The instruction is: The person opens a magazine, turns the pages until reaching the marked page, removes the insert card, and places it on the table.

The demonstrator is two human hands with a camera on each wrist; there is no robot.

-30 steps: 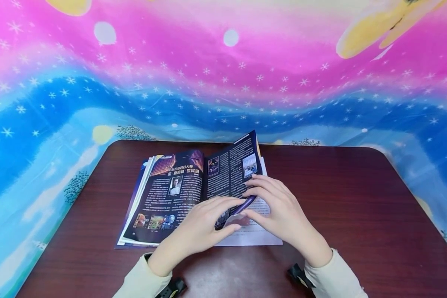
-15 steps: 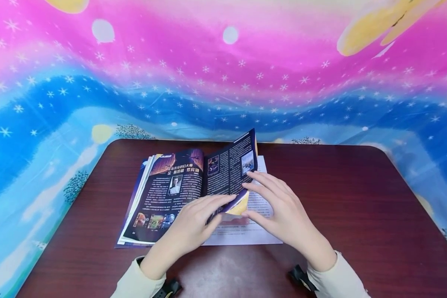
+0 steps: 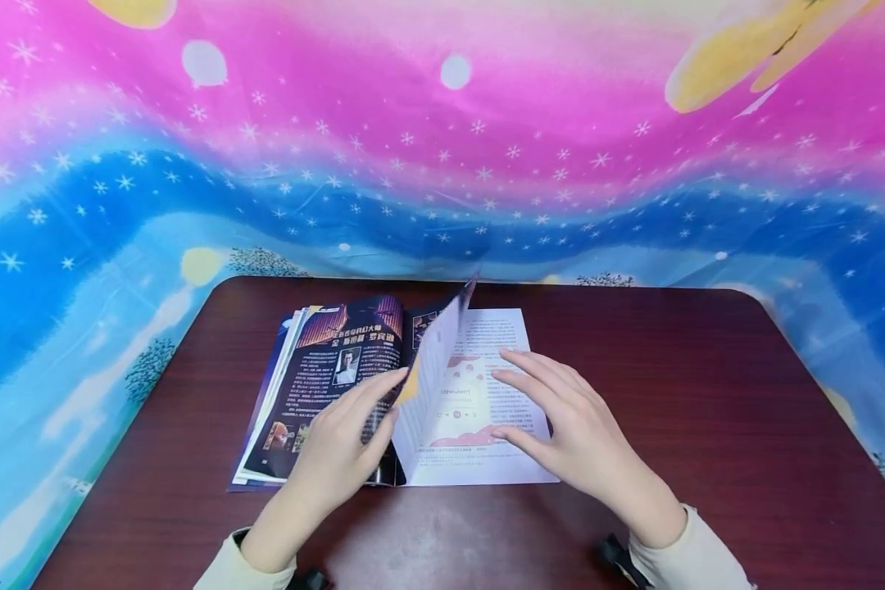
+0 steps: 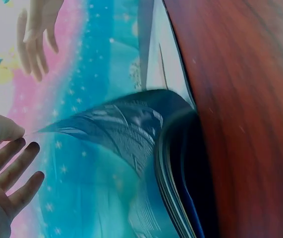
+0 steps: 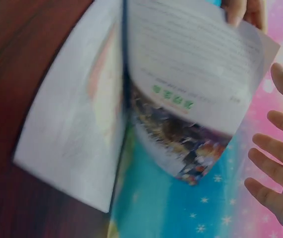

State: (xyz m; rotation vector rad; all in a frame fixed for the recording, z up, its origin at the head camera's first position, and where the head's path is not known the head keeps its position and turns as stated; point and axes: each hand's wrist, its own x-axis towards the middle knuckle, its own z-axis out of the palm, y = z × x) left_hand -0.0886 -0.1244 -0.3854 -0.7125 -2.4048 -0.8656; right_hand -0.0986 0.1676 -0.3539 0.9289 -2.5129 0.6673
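Note:
A magazine (image 3: 372, 328) lies spread on the table, its left side a dark page with small photos. In the head view a page (image 3: 433, 369) stands up from the spine, bent over to the left. My left hand (image 3: 332, 438) pinches this page's near edge between thumb and fingers; the left wrist view has the page's corner (image 4: 62, 124) at the thumb tip. To the right, my right hand (image 3: 586, 434) hovers over the white right page (image 3: 479, 471), fingers spread and holding nothing. In the right wrist view the raised page (image 5: 196, 64) shows text and a crowd photo.
The dark red-brown table (image 3: 708, 393) extends on both sides of the magazine. Behind it hangs a pink and blue cloth (image 3: 383, 147) with snowflakes. Pale sleeves (image 3: 247, 565) and black wrist straps (image 3: 619, 557) are at the front edge of the view.
The page has swung up and leftward with my left hand, uncovering the white right page. My right hand has come off the page and moved slightly right.

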